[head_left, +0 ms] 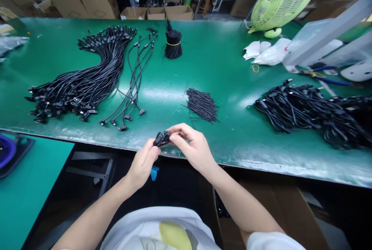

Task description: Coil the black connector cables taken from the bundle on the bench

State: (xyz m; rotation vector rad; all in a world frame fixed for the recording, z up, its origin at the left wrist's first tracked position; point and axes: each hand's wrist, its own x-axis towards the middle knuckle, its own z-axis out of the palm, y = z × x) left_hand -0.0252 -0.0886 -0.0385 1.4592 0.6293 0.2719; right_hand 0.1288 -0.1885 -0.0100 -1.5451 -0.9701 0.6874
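A black cable (162,138), folded into a small bundle, is held just above the table's front edge. My left hand (144,161) is closed round its left end. My right hand (190,143) pinches at the bundle's right end, thumb and fingers together; whether a tie is between them is too small to tell. Beyond my right hand lies a loose pile of thin black twist ties (202,104). Several separate black cables (135,75) with connectors on their ends stretch out ahead and to the left of my hands.
A thick sheaf of straight cables (107,62) covers the table's left part. Upright ties (173,44) stand in a yellow band. Folded cable bundles (302,106) are heaped at right, with a green fan (283,2) and plastic bags (270,51) behind. Cardboard boxes (97,0) line the far side.
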